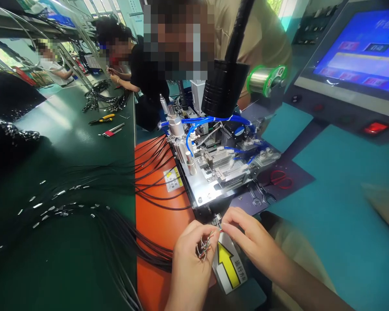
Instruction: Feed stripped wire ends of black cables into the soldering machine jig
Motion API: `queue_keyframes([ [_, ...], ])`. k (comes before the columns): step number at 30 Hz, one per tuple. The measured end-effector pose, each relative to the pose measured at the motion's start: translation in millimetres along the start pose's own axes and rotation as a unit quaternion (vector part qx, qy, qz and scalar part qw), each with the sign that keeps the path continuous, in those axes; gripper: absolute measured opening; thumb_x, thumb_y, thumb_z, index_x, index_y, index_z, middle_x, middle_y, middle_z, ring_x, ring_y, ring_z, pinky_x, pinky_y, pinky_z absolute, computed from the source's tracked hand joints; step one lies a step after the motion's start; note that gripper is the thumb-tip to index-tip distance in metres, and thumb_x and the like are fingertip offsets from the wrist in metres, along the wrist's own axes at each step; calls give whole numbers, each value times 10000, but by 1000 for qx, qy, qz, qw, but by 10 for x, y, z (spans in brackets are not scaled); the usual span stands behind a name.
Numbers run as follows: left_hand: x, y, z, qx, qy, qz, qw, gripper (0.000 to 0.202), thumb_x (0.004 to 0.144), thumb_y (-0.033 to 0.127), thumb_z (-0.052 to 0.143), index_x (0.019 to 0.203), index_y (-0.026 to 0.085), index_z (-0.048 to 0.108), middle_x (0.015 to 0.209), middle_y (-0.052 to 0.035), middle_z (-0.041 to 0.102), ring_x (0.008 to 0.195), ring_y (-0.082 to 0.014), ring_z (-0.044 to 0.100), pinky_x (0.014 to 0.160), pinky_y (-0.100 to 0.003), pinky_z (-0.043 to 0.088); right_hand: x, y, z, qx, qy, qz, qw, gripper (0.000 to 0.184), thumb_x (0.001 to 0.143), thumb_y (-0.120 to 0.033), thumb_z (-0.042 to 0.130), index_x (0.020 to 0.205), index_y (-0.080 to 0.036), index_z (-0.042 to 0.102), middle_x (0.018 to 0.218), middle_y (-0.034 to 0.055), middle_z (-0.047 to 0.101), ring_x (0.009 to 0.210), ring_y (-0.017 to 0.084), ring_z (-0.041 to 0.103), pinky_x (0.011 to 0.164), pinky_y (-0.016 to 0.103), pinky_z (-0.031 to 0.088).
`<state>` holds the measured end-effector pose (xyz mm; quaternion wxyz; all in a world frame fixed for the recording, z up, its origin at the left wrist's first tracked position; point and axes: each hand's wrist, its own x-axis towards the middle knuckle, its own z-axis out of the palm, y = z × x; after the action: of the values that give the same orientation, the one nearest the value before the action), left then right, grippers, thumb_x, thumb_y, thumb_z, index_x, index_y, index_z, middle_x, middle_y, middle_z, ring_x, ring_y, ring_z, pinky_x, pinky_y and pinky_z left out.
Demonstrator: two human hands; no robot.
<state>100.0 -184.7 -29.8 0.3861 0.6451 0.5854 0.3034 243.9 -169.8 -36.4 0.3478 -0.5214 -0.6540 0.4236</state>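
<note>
My left hand [188,252] is closed around a bundle of thin black cables [154,252]. Their stripped wire ends [204,249] stick out inside the curl of its fingers. My right hand [246,231] pinches a fine wire end just beside the left thumb and fingertip; the fingertips hide most of it. Both hands meet at the near edge of a metal bench machine [197,192], by a small metal fitting [217,219]. Below them a label with a yellow arrow [227,263] shows on a sloping plate.
More black cables run across the orange mat [152,220] and green table [71,263]. A solder wire spool [261,81], black lamp [222,88] and lit screen [363,52] stand beyond. Wrenches [261,194], red scissors [281,178] and yellow-handled pliers [105,119] lie around. Other people sit opposite.
</note>
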Motion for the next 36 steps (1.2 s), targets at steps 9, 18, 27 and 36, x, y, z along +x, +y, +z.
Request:
queue_keyframes([
  [9, 18, 11, -38, 12, -57, 19, 998, 273, 870, 335, 454, 690, 178, 585, 695, -11, 521, 655, -151, 511, 581, -233, 364, -46, 14, -21, -33, -6, -17, 999, 137, 833, -145, 414, 732, -200, 488, 753, 16, 532, 750, 174, 511, 662, 287, 421],
  [18, -3, 16, -55, 27, -56, 36, 997, 270, 885, 335, 432, 704, 185, 566, 697, -7, 499, 655, -143, 501, 585, -232, 357, -47, 81, -45, -21, -17, -96, 995, 195, 877, -117, 413, 701, -189, 459, 735, 5, 505, 737, 163, 464, 660, 286, 385],
  [27, 27, 3, -59, 42, -62, 44, 996, 249, 883, 309, 431, 710, 191, 563, 688, -6, 504, 648, -143, 504, 576, -229, 365, 21, 99, -99, -30, -55, -120, 991, 205, 905, -143, 394, 729, -195, 486, 736, 10, 515, 746, 165, 464, 652, 287, 395],
  [36, 35, -4, 34, 76, 17, 105, 991, 166, 854, 187, 439, 772, 184, 582, 672, -14, 512, 597, -137, 518, 519, -214, 395, -23, 183, 125, 19, 14, -47, 999, 194, 897, -142, 354, 729, -198, 432, 743, 13, 469, 732, 166, 458, 660, 284, 376],
])
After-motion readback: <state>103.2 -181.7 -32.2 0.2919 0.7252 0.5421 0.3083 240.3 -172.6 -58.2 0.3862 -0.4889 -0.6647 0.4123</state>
